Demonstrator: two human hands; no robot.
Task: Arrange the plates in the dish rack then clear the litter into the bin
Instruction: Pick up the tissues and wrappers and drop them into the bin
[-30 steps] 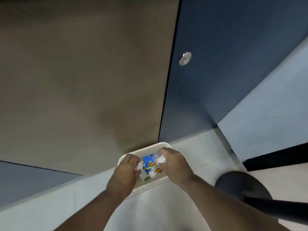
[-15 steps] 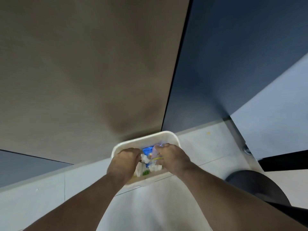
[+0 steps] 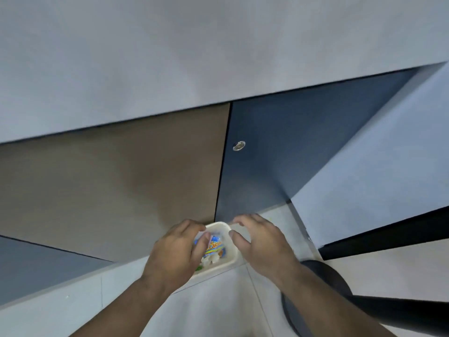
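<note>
Left hand (image 3: 175, 254) and right hand (image 3: 262, 242) now lifted above bin (image 3: 230, 262), both grips spread, litter (image 3: 215, 244) inside

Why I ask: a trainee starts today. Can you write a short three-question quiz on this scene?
1. True or false: the right hand grips the blue wrapper.
2. The white bin stands on: A) a countertop, B) the floor, C) a shelf.
3. Fill in: the round metal fitting sits on the dark ___ cabinet door.
Key: 1 false; 2 B; 3 blue.
</note>
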